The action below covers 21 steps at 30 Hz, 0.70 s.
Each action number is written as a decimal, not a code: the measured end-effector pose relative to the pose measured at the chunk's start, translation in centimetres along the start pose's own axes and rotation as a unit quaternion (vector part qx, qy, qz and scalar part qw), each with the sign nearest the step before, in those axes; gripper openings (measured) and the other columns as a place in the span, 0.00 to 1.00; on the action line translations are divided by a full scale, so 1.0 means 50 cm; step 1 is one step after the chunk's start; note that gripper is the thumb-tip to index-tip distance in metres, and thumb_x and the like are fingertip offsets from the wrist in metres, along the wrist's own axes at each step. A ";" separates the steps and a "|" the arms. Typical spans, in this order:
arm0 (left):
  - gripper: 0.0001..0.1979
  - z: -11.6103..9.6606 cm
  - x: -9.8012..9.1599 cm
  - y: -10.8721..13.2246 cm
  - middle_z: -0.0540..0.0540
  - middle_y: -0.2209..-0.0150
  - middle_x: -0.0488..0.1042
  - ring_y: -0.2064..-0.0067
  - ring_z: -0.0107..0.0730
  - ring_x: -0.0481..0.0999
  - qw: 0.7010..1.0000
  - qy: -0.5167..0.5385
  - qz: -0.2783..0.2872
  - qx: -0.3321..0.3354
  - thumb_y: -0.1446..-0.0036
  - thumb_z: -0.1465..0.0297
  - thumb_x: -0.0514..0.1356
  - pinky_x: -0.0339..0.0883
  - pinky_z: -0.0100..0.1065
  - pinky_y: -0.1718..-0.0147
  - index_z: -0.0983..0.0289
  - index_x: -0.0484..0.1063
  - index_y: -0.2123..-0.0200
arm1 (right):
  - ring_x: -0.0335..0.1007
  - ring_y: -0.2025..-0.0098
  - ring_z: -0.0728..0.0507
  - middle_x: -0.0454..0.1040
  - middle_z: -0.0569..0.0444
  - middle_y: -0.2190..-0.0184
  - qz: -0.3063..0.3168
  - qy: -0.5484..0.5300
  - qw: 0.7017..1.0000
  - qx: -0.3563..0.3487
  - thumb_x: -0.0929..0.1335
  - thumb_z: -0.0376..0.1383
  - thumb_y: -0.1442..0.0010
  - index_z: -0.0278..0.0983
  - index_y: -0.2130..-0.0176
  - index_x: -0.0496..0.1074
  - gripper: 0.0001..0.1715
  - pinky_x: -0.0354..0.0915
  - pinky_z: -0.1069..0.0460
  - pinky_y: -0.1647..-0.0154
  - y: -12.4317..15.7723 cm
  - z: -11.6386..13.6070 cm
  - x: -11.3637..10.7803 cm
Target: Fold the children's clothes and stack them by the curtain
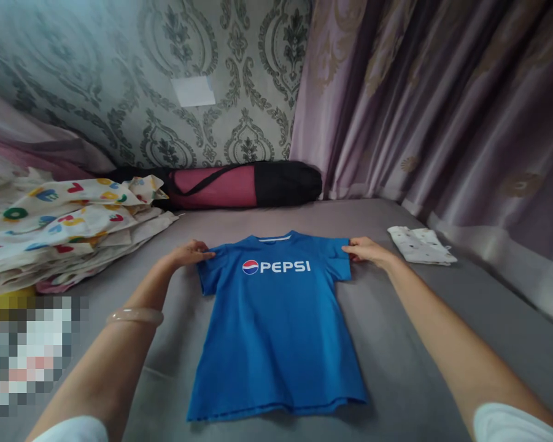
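Note:
A blue T-shirt [276,331] with a white PEPSI print lies spread front up on a grey bed sheet [409,337], its collar away from me and its hem towards me. My left hand [191,253] pinches the left sleeve near the shoulder. On the other side, my right hand [366,250] pinches the edge of the right sleeve. Both arms reach forward, one along each side of the shirt, and a pale bangle [135,317] circles my left forearm.
Patterned folded bedding [73,215] is piled at the left. A red and black rolled bag [225,186] lies along the papered wall at the back. A small folded white cloth [421,244] rests at the right, beside purple curtains [442,110].

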<state>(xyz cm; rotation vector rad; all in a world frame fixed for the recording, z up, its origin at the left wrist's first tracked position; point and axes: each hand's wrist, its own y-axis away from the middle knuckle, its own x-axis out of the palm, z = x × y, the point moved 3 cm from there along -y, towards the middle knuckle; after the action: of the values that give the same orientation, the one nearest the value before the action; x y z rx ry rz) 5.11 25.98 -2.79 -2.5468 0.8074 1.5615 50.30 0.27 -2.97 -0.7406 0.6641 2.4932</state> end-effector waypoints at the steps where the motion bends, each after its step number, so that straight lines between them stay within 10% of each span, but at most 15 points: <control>1: 0.20 0.002 0.000 0.003 0.55 0.69 0.78 0.62 0.41 0.76 1.000 0.011 0.010 -0.004 0.61 0.53 0.66 0.68 0.32 0.64 0.62 0.76 0.69 | 0.71 0.73 0.50 0.72 0.56 0.78 -0.028 -0.011 0.999 0.011 0.70 0.38 0.45 0.37 0.75 0.66 0.12 0.67 0.57 0.72 0.001 0.000 0.008; 7: 0.14 -0.013 0.003 0.018 0.51 0.73 0.73 0.67 0.34 0.73 0.997 0.039 -0.061 0.020 0.55 0.59 0.63 0.66 0.31 0.67 0.64 0.71 0.71 | 0.75 0.61 0.39 0.76 0.45 0.71 -0.139 0.050 0.989 0.028 0.61 0.37 0.38 0.36 0.66 0.72 0.12 0.69 0.50 0.63 0.003 0.003 0.051; 11: 0.18 -0.015 0.006 0.038 0.53 0.74 0.72 0.70 0.32 0.72 0.988 0.075 -0.111 -0.079 0.48 0.55 0.59 0.66 0.30 0.72 0.65 0.71 0.66 | 0.73 0.52 0.33 0.76 0.35 0.59 -0.202 0.174 0.964 0.010 0.59 0.40 0.37 0.30 0.50 0.70 0.23 0.66 0.44 0.55 0.018 0.005 0.067; 16: 0.18 0.004 0.017 0.074 0.51 0.81 0.67 0.76 0.30 0.69 0.979 0.096 -0.022 -0.180 0.49 0.55 0.62 0.62 0.28 0.78 0.65 0.68 0.74 | 0.73 0.54 0.30 0.75 0.33 0.59 -0.200 0.256 0.946 -0.012 0.58 0.48 0.37 0.28 0.40 0.61 0.35 0.66 0.41 0.57 0.053 0.009 0.090; 21: 0.10 -0.009 0.034 0.091 0.57 0.71 0.75 0.67 0.36 0.75 0.983 0.041 -0.113 -0.140 0.45 0.63 0.59 0.65 0.31 0.72 0.65 0.70 0.67 | 0.75 0.57 0.30 0.76 0.36 0.62 -0.187 0.325 0.926 -0.049 0.56 0.42 0.34 0.31 0.38 0.57 0.30 0.65 0.40 0.57 0.088 0.019 0.107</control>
<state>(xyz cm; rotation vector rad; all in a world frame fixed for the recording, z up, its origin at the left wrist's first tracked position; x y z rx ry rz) 4.04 21.24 -2.99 -2.7899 0.3046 1.6053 43.53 -1.12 -4.06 -1.6007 0.5408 1.9208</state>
